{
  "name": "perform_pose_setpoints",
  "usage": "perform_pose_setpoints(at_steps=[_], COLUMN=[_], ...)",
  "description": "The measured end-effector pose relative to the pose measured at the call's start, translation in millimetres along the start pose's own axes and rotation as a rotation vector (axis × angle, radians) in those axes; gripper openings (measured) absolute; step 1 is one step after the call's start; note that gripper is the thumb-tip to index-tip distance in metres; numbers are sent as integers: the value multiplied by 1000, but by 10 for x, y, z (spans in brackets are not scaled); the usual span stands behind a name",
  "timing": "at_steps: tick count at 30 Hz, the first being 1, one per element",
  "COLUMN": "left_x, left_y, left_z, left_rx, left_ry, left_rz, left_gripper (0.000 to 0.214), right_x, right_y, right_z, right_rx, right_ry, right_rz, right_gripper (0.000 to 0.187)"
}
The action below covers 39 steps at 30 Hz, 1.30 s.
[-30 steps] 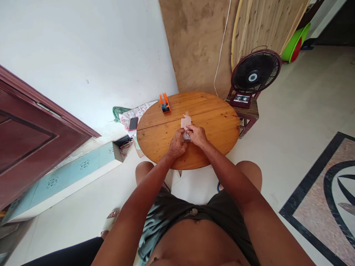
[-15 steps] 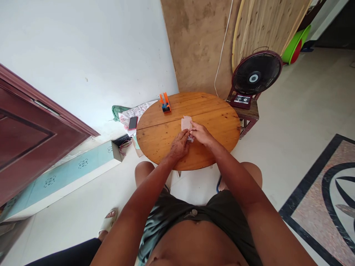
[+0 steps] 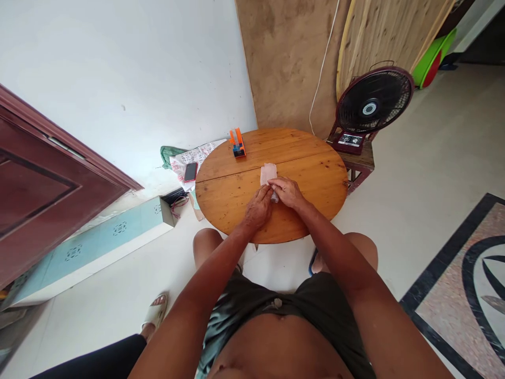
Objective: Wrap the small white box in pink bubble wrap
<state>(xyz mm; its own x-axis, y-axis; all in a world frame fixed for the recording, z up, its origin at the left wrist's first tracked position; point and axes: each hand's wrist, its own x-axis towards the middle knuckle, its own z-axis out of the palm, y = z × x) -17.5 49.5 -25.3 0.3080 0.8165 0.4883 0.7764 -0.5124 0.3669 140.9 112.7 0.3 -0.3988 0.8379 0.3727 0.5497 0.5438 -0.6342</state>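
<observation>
A pale pink sheet (image 3: 269,172), perhaps paper or thin cloth, lies near the middle of the oval wooden table (image 3: 221,195). Both hands meet over its near part, where a whitish crumpled end (image 3: 274,197) shows below the fingers. My left hand (image 3: 259,206) is closed, its fingertips pressed together on the sheet's near left side. From the right, my right hand (image 3: 287,191) pinches the sheet with thumb and fingers, touching the left fingertips. The fingers hide exactly what lies between them.
An orange tape dispenser (image 3: 237,143) stands at the table's far left. A phone (image 3: 191,172) lies on a printed bag (image 3: 201,153) left of the table. To the right, a fan (image 3: 370,108) stands on a stool (image 3: 361,159). Another person's sandalled foot (image 3: 155,310) is lower left.
My right hand's fingers have drawn in, from reaching over the sheet's right edge to pinching beside the left fingertips. The whole view has shifted slightly.
</observation>
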Motion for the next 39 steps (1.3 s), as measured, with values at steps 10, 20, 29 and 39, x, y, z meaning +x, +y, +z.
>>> perform_pose_setpoints(at_steps=[10, 20, 29, 39], left_x=[23, 48, 151, 136], left_y=[-26, -63, -146, -195], left_z=[-12, -1, -95, -32], left_rx=[4, -9, -3, -35], left_ry=[9, 53, -7, 18], left_rz=[1, 54, 118, 132], left_gripper=[39, 30, 24, 22], right_x=[-104, 357, 848, 1096], right_y=[70, 336, 260, 260], right_z=[96, -108, -72, 42], right_rx=[-31, 78, 400, 430], right_ry=[-36, 116, -42, -172], right_rz=[-19, 515, 719, 756], right_gripper=[41, 45, 35, 18])
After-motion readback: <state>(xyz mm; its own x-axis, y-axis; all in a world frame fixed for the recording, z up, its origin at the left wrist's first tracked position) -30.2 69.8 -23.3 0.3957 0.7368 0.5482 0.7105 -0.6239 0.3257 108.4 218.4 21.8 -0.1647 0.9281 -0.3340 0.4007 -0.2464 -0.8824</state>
